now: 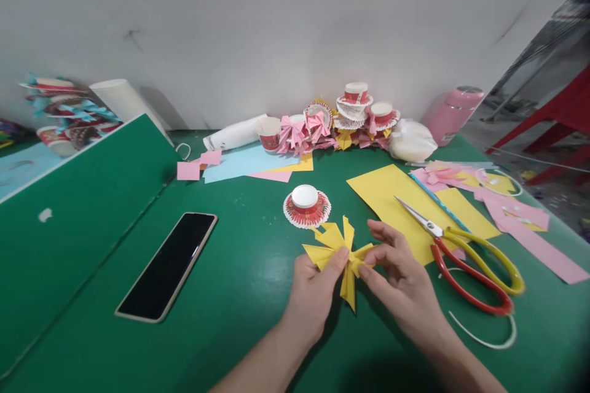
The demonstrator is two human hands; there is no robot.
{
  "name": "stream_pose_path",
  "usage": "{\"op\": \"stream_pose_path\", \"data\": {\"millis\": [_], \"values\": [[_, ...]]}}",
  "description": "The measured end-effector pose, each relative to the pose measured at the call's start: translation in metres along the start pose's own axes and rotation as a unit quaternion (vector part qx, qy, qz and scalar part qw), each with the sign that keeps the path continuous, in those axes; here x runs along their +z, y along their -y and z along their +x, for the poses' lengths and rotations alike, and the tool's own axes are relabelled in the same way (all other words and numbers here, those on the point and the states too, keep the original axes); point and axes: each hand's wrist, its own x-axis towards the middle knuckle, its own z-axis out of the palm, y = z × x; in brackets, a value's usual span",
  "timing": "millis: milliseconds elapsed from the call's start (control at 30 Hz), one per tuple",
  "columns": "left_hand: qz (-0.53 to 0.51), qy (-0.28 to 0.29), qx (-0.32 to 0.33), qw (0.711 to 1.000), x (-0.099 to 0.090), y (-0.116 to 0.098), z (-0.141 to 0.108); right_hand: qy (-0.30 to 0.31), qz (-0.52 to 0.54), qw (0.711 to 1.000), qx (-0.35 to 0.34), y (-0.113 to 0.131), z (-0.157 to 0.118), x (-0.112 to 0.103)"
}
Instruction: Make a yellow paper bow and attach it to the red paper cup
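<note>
above the green tabletop [249,258], left hand [311,298] and right hand [403,273] both pinch folded yellow paper [351,264] that could tear (it looks thin) if tugged unevenly.

From here I see a yellow bow [351,267] below centre, red and yellow scissor handles [503,304] lower right, pink flask [454,113] upper right

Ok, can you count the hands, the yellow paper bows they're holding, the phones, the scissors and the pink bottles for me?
Hands: 2, a left hand and a right hand
Held yellow paper bow: 1
Phone: 1
Scissors: 1 pair
Pink bottle: 1
Total: 6
</note>
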Motion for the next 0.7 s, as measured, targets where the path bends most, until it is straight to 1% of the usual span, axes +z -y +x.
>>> {"op": "stream_pose_path", "data": {"millis": [133,300,500,600,700], "values": [[-0.008,0.012,-0.004,1.0,-0.0009,0.0008,0.0,-0.002,0.001,1.0,0.01,0.0011,0.0003,0.0],[0.002,-0.003,-0.013,1.0,-0.0009,0.0,0.0003,-0.003,0.001,1.0,0.021,0.0032,0.0014,0.0],[0.021,-0.006,-0.007,1.0,-0.0003,-0.0019,0.0001,0.0,0.012,0.999,0.033,0.0041,0.002,0.0001],[0.009,-0.004,-0.015,1.0,-0.0005,-0.0016,0.0004,-0.002,0.018,0.999,0.031,0.0035,0.0018,0.0003],[-0.016,-0.002,-0.028,0.999,-0.0002,-0.0016,0.0011,-0.007,0.015,1.0,0.012,0.0017,0.0009,0.0001]]}}
